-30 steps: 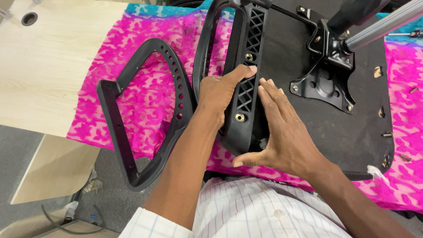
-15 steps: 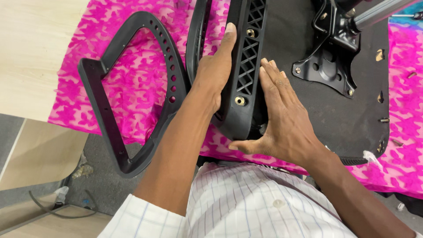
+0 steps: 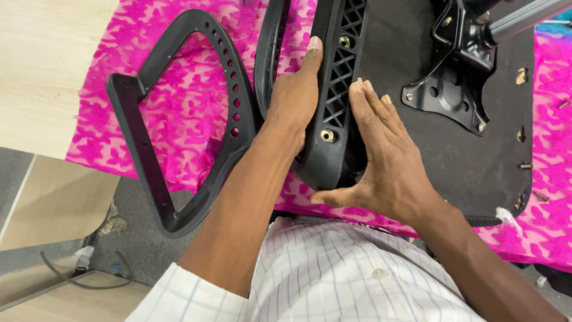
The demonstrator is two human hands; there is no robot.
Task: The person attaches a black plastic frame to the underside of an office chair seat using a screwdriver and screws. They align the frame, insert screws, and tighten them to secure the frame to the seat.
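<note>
- Pale wooden table top [image 3: 42, 71]: occupies the upper left; a pink patterned cloth [image 3: 185, 107] is spread over its right part.
- Loose black plastic chair armrest, loop-shaped with a row of round holes [image 3: 232, 113]: lies flat on the cloth, its lower end overhanging the table edge above the grey floor [image 3: 119, 203].
- Left hand [image 3: 295, 98]: laid flat along the outer left side of the black plastic armrest bracket with lattice openings and brass-coloured bolts [image 3: 335, 101]. Fingers are extended and pressed together; the thumb tip reaches toward the upper bolt.
- Bracket: stands on the left edge of the upturned black fabric-covered chair seat base [image 3: 476, 161], between the two hands.
- Right hand [image 3: 384, 164]: pressed flat against the inner right side of the bracket, resting on the seat base. Fingers are straight and close together; the thumb is spread out beneath the bracket's lower end.
- Black metal chair mechanism plate [image 3: 453, 89]: bolted to the seat base, upper right, with a silver metal column [image 3: 524, 18] rising from it.
- White striped shirt [image 3: 333, 274]: bottom centre.
</note>
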